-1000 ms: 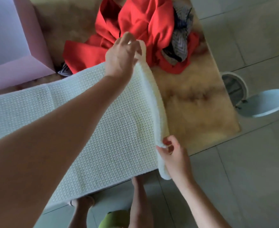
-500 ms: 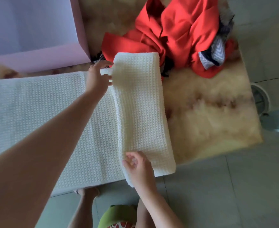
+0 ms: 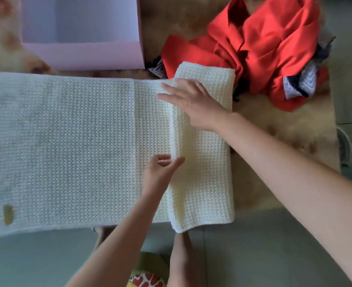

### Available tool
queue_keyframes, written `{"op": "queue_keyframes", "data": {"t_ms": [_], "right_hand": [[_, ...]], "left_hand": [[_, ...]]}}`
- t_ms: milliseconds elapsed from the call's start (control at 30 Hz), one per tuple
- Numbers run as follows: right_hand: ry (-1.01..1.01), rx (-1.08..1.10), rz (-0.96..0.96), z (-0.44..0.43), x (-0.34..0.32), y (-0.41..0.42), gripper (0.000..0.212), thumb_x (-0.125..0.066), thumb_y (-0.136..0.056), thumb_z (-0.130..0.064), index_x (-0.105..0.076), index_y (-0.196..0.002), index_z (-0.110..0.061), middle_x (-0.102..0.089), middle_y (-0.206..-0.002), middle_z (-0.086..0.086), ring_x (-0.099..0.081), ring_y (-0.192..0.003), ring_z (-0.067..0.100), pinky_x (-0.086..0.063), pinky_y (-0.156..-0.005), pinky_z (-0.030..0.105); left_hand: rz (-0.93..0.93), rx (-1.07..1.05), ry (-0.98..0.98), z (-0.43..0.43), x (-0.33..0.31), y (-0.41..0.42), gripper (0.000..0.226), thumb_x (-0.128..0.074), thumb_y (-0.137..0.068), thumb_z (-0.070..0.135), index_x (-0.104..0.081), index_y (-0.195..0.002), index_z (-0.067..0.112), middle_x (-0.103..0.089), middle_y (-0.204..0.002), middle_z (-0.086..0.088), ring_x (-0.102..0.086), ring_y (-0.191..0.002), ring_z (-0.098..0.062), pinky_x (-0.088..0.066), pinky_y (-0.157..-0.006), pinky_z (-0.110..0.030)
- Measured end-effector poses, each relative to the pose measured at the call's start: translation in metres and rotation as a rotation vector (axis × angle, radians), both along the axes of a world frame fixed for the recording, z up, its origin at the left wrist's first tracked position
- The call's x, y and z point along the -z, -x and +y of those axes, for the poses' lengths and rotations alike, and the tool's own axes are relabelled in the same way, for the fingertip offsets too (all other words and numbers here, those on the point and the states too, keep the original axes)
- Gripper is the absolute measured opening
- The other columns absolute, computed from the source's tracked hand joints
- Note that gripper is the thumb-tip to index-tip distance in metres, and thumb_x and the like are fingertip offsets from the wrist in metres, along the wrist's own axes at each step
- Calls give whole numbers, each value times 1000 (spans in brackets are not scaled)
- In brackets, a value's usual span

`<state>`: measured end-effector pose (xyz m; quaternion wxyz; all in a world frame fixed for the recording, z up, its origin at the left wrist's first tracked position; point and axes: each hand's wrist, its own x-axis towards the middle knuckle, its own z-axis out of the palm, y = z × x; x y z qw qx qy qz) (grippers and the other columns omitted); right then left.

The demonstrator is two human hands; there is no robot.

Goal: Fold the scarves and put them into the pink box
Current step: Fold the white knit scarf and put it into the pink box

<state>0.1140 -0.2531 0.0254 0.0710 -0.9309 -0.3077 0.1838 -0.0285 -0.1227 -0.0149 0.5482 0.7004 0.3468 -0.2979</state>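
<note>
A cream knitted scarf (image 3: 77,141) lies stretched across the table, its right end folded back over itself into a doubled flap (image 3: 204,172). My right hand (image 3: 193,102) reaches in from the right and rests flat on the flap's far part, fingers straight and pointing left. At the flap's left edge my left hand (image 3: 160,172) hovers with fingers loosely curled and holds nothing. The pink box (image 3: 84,50) stands open at the far left behind the scarf. A red scarf (image 3: 260,48) lies crumpled at the far right over a grey patterned scarf (image 3: 305,81).
The table (image 3: 278,131) is covered with a beige fluffy cloth, and its right edge runs close to the red pile. The scarf's near edge hangs over the table's front. Grey floor tiles (image 3: 274,255) and my legs show below.
Both hands have let go of the scarf's end, which now lies flat as a folded flap. My right hand has come to rest flat on its far part. The view has shifted left.
</note>
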Motion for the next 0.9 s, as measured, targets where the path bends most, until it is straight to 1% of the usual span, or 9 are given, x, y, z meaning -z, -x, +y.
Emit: {"op": "queue_keyframes", "data": {"t_ms": [67,133,200,267,433,567,700,800,900], "right_hand": [[194,-129,43,10,0,-25,81,-32,-81,17,-22,-149,-25,-24,-155,-1,-3,-144,26,5,-116,40],[290,-210,-29,17,3,-39,65,-37,-84,11,-40,-141,-20,-43,-139,6,-16,-139,28,7,-117,45],[327,-303,-113,21,1,-47,42,-46,-83,3,-61,-116,-17,-53,-116,6,-28,-130,30,7,-117,48],[275,-343,-135,26,-3,-51,27,-50,-81,1,-64,-97,-15,-56,-103,4,-32,-127,30,9,-117,46],[73,-273,-85,66,-13,-56,24,-54,-80,-1,-60,-92,-21,-49,-119,13,-16,-142,37,-10,-117,52],[29,-292,-62,134,-9,-60,18,-57,-85,-9,-59,-95,-23,-43,-100,3,-24,-140,32,-2,-119,46],[8,-194,60,202,9,-63,18,-60,-85,-14,-57,-94,-29,-40,-102,-1,-11,-144,28,-11,-116,53],[-24,-140,58,254,8,-58,16,-62,-86,-17,-62,-99,-26,-37,-102,-1,-6,-145,30,0,-118,45],[-34,-110,59,307,2,-54,19,-61,-88,-17,-64,-106,-21,-45,-120,7,3,-145,32,8,-115,36]], "left_hand": [[5,49,4,-8,-5,5,43,-78,-71,42,-59,-100,17,-64,-88,5,-60,-76,-8,-47,-62,-20],[-32,44,-13,-13,-9,8,28,-74,-78,33,-56,-96,20,-58,-83,10,-57,-71,-5,-42,-56,-16],[-96,-8,4,-12,-10,12,19,-66,-85,26,-52,-97,23,-54,-83,12,-55,-69,-4,-41,-55,-17],[-144,-58,32,-6,-12,21,12,-59,-90,23,-50,-98,24,-56,-82,10,-57,-68,-8,-47,-56,-24],[-227,-202,15,33,-18,48,8,-50,-95,25,-46,-100,29,-50,-57,10,-47,-51,-2,-40,-50,-18],[-247,-319,-48,95,-17,54,8,-52,-94,32,-48,-100,30,-60,-75,-10,-56,-66,-16,-47,-60,-32],[-232,-390,-142,162,-9,55,4,-55,-92,34,-52,-95,36,-62,-83,2,-59,-76,-14,-47,-65,-28],[-229,-431,-187,206,-2,60,21,-57,-91,35,-56,-109,23,-63,-79,4,-59,-72,-11,-48,-63,-29],[-246,-476,-229,239,-1,66,16,-59,-92,28,-56,-105,20,-54,-67,6,-49,-59,-3,-38,-53,-13]]}}
